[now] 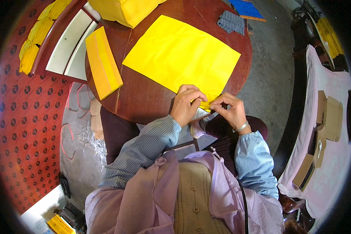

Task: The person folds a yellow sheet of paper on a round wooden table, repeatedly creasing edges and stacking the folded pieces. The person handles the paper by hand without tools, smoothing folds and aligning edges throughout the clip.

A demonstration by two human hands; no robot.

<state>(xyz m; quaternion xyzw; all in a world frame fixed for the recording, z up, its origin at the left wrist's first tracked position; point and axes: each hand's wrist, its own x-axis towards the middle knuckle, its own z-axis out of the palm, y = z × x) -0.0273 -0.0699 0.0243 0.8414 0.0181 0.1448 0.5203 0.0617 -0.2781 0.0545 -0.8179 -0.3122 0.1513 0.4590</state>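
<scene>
A bright yellow sheet of fabric or a flat bag (183, 54) lies spread over the round dark red table (144, 101). Its near right corner is gathered at the table's front edge. My left hand (186, 103) is closed on the bunched yellow material there. Close beside it, my right hand (232, 111) pinches the same corner between thumb and fingertips. Just under the fingers a whitish patch (201, 113) shows, too small to make out.
A folded yellow-orange piece (104, 62) lies at the left of the table, a large yellow stack (124, 9) behind it. Grey textured cloth (231, 22) and a blue stack (247, 8) are at the far right. Opened cardboard boxes (319, 132) rest on a pale-pink-covered surface.
</scene>
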